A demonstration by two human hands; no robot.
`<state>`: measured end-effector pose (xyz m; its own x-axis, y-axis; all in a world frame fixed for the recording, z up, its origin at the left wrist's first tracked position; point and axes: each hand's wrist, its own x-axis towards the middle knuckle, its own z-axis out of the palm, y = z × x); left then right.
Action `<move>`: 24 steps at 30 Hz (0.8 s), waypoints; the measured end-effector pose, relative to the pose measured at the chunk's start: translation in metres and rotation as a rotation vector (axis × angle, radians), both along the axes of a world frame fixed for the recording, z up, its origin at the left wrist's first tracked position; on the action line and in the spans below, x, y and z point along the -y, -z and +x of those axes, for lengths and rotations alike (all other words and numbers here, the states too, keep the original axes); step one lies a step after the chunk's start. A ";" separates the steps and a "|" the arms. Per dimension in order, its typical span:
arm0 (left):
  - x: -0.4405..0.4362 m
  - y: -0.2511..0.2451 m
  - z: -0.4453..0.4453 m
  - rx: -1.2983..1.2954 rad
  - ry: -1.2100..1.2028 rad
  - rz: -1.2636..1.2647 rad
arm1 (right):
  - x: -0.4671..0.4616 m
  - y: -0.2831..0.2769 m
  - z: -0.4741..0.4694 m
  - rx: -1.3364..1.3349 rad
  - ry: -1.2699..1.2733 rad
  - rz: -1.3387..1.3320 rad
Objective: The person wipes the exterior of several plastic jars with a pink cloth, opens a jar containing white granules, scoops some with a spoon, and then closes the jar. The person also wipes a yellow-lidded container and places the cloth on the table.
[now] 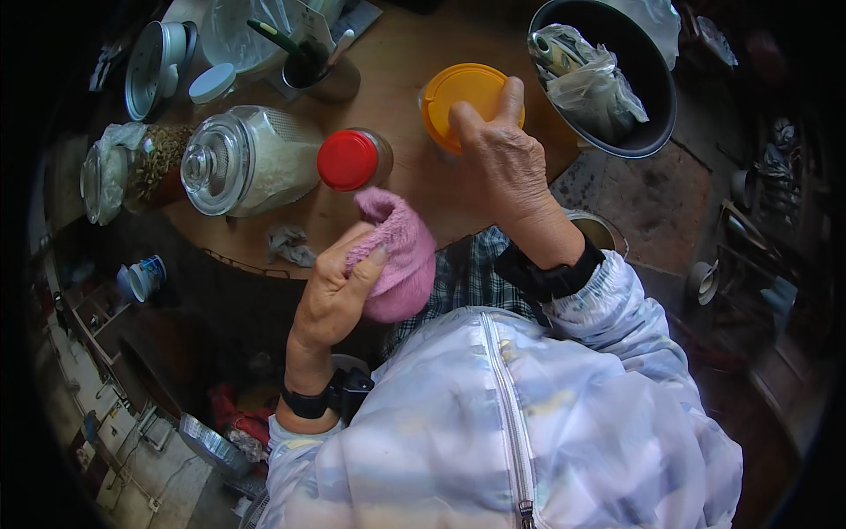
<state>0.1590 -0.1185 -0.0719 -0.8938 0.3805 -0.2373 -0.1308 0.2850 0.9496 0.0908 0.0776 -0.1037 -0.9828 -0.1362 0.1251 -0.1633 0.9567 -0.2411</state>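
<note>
My left hand [340,284] grips a pink cloth [404,264], which hangs bunched from the fingers over the table's near edge. On an orange lid [466,99] rest the fingers of my right hand [505,159], spread across its right part; the container beneath is mostly hidden. Between the hands and to the left, a jar with a red lid [347,161] is on the wooden table [396,40], just beyond the cloth. Beside it a glass jar of white contents [281,159] has a knobbed glass lid.
Farther left is a jar of brown dried bits [158,155]. Behind are a metal cup [340,82] with utensils and a white-lidded container [213,83]. A dark pot [651,99] at the right holds plastic bags. A crumpled grey rag [289,244] lies near the edge.
</note>
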 end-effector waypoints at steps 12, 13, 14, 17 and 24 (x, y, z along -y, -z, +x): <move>-0.016 -0.011 -0.014 0.400 -0.147 0.327 | -0.071 0.016 -0.026 -0.119 -0.238 0.135; -0.021 -0.009 -0.011 0.361 -0.130 0.307 | -0.076 0.018 -0.026 -0.161 -0.280 0.131; -0.025 -0.003 -0.015 0.100 0.060 -0.084 | -0.079 0.020 -0.027 -0.154 -0.303 0.144; -0.041 0.014 -0.009 -0.142 0.099 -0.498 | -0.082 0.021 -0.027 -0.150 -0.356 0.188; -0.036 0.042 -0.022 -0.391 0.046 -0.748 | -0.066 0.009 -0.018 -0.145 -0.277 0.054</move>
